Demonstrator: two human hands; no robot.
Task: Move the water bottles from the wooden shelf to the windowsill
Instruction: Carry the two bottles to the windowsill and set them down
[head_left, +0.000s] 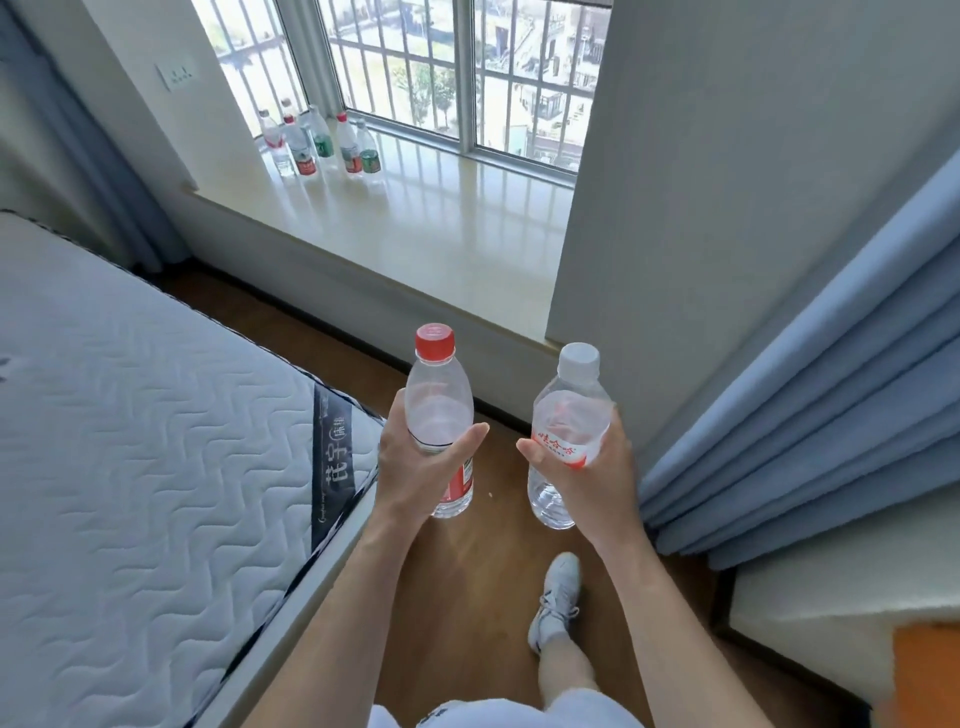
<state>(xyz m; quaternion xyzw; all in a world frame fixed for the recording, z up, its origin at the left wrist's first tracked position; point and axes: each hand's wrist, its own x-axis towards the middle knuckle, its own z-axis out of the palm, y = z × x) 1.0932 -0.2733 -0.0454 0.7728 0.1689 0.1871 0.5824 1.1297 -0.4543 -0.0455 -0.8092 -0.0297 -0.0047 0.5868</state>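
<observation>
My left hand (421, 467) grips a clear water bottle with a red cap (438, 395), held upright over the wooden floor. My right hand (592, 467) grips a second clear bottle with a white cap (569, 410) and red lettering, tilted slightly right. Both bottles are in front of the cream windowsill (441, 234), short of its near edge. At the sill's far left corner stand several water bottles (322, 140) with red and green labels, close to the glass. The wooden shelf is out of view.
A quilted mattress (130, 441) fills the left side. Blue curtains (831, 415) hang at right beside a white wall column (727, 182). A barred window (441, 67) backs the sill. My white shoe (556, 597) is on the wooden floor (467, 571) between bed and curtain.
</observation>
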